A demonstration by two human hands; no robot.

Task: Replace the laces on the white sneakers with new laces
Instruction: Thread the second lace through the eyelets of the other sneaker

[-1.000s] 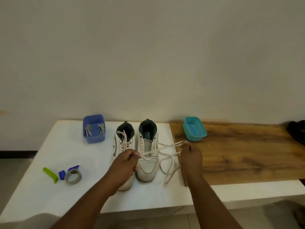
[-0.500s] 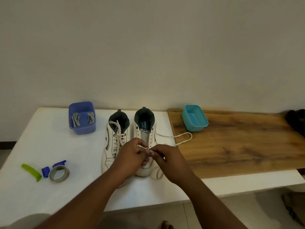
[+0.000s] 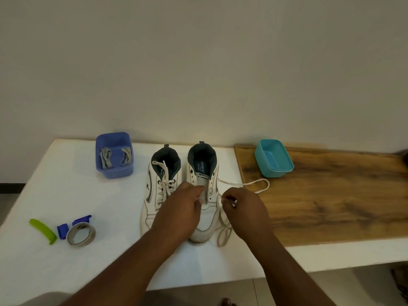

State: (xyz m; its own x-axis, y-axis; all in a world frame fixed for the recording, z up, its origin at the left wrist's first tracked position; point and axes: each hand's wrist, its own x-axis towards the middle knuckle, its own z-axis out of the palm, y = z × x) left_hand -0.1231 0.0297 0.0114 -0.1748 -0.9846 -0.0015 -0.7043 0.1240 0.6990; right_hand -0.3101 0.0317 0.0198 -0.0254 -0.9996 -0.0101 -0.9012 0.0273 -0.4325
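Head view | right sneaker (image 3: 204, 208) on tabletop (image 3: 92, 202), eyelets bare | left hand (image 3: 183, 204) steadies tongue, grip unclear | right hand (image 3: 240, 206) fingers pinch old lace (image 3: 257, 186) | advice: draw free, drop in teal tub (image 3: 273, 159)

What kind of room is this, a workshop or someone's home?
Probably a plain room at home, not a workshop: a bare cream wall, a white table with a wooden board, and a tiled floor below. No heavy tools show.
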